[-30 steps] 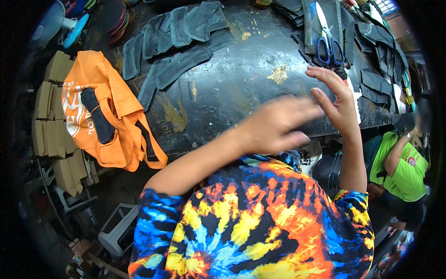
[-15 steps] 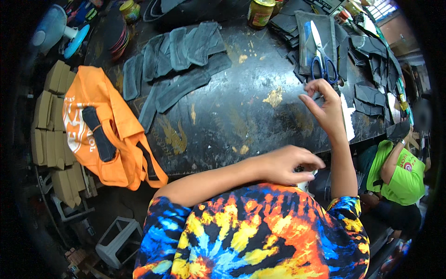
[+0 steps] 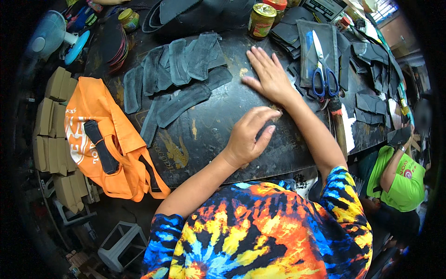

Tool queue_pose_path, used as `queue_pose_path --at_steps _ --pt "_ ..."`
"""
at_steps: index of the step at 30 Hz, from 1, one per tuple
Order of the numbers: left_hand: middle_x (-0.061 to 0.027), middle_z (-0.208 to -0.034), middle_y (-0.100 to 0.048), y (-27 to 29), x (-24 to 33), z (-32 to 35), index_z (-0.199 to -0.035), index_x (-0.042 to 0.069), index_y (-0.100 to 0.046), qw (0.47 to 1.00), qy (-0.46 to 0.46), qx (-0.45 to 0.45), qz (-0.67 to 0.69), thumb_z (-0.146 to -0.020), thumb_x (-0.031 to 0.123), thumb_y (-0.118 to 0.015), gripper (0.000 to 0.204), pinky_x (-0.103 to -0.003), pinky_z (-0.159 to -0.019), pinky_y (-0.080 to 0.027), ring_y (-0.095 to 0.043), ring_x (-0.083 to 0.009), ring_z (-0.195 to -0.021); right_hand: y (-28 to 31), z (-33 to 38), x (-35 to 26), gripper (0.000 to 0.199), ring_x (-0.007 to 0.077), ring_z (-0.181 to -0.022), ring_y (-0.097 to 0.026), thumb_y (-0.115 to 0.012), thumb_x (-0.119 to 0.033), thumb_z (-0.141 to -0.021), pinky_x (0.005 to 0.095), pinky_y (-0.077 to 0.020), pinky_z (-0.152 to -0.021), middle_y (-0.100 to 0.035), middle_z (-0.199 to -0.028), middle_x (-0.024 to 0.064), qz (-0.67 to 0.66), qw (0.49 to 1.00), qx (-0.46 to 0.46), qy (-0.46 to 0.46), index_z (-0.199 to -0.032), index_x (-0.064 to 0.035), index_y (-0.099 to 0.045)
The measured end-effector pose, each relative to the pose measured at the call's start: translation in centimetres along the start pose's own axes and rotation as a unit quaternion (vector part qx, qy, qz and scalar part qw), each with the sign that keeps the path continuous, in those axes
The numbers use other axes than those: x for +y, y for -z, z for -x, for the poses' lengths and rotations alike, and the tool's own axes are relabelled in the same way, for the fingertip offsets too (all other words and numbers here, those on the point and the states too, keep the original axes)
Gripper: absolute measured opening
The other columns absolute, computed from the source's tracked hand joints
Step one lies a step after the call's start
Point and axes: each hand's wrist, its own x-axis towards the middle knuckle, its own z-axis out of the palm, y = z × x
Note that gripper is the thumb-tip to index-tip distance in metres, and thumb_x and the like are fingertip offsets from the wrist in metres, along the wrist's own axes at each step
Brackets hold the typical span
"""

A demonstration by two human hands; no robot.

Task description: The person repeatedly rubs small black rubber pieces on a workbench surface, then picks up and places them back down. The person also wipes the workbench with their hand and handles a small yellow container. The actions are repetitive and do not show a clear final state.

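Palm down, my right hand (image 3: 270, 76) lies on the dark worktable (image 3: 278, 153) with its fingers stretched out. Nearer to me is my left hand (image 3: 251, 137), loosely curled, a gap between thumb and fingers and nothing visible in it. Several dark grey padded strips (image 3: 179, 63) overlap on the table, left of my hands. To the right, blue-handled scissors (image 3: 319, 69) rest on a dark, clear-covered flat piece (image 3: 306, 32). A hammer-like tool with a wooden handle (image 3: 340, 132) lies below the scissors, beside my right forearm.
An orange cloth bag (image 3: 104, 144) with a black strap bundle (image 3: 101, 146) hangs at the left table edge. Jars (image 3: 261, 21) and a large black bag (image 3: 186, 18) stand at the back. Black scraps (image 3: 371, 109) lie right. A person in green (image 3: 399, 174) is beyond the table.
My right hand has moved left from near the scissors and flattened onto the table. My left hand has moved forward and left, from close to my body to over the table.
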Motion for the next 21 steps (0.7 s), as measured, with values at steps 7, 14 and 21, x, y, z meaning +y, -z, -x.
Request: queue_pose_path --at_steps 7,14,21 --pt "-0.0144 -0.128 -0.061 0.1 -2.1 -0.4 -0.134 -0.001 -0.057 0.967 0.139 0.142 0.161 -0.104 0.003 -0.053 0.030 -0.034 -0.095 -0.055 -0.068 -0.0221 -0.108 7.8 12.3 -4.9 0.086 0.0345 -0.158 -0.028 -0.065 -0.054 -0.096 0.0605 -0.0199 -0.126 -0.032 -0.169 0.0188 -0.142 0.968 -0.203 0.045 -0.160 -0.0034 -0.038" --pt "-0.0105 -0.123 -0.066 -0.7 -1.8 -1.9 -0.135 -0.001 -0.056 0.912 0.226 0.081 0.334 -0.109 0.009 -0.053 0.029 -0.029 -0.094 -0.055 -0.068 -0.0161 -0.107 12.8 15.2 -4.0 0.105 0.0322 -0.156 -0.032 -0.018 -0.081 -0.100 0.0485 -0.0186 -0.128 -0.042 -0.162 0.0228 -0.620 0.757 -0.113 -0.175 -0.151 0.0040 -0.051" --pt "-0.0051 -0.120 -0.069 -1.9 2.3 -0.5 -0.136 0.003 -0.060 0.831 0.350 0.016 0.432 -0.104 0.019 -0.067 0.036 -0.023 -0.081 -0.052 -0.068 -0.0091 -0.096 9.3 16.3 -6.9 0.118 0.0282 -0.161 -0.015 -0.013 -0.091 -0.093 0.0454 -0.0107 -0.129 -0.022 -0.173 0.0152 -0.818 0.527 -0.028 -0.227 -0.165 0.0020 -0.024"
